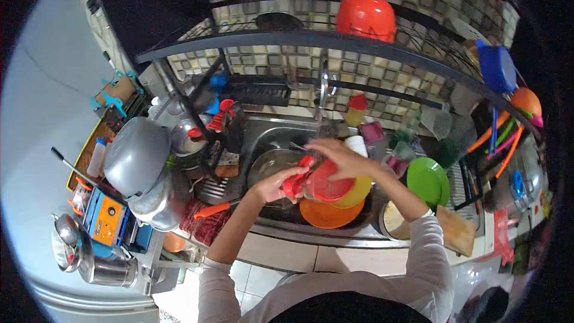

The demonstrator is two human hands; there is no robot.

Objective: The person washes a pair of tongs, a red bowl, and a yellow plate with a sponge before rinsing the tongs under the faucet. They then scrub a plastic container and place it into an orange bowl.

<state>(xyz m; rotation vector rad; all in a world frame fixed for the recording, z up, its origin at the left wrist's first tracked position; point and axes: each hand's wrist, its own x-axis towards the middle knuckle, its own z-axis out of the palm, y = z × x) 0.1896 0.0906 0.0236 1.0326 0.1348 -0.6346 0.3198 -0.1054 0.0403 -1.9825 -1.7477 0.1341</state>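
My left hand (278,186) is closed round a glossy red plastic piece (295,185) above the sink. Its exact kind I cannot tell. Just above and to the right, my right hand (342,159) has its fingers apart, close over the red piece and beneath the faucet (324,87). Under the hands lie a red dish (332,186), a yellow plate (357,194) and an orange plate (332,214), overlapping in the sink. A round metal pan (270,164) sits in the basin, partly hidden behind my left hand.
A black rack (311,38) spans the sink, carrying a red bowl (366,15). Right of the basin are a green plate (428,182), a wooden board (456,230) and a round pot (396,220). Large metal pots (136,154) and an orange-handled utensil (212,210) stand left.
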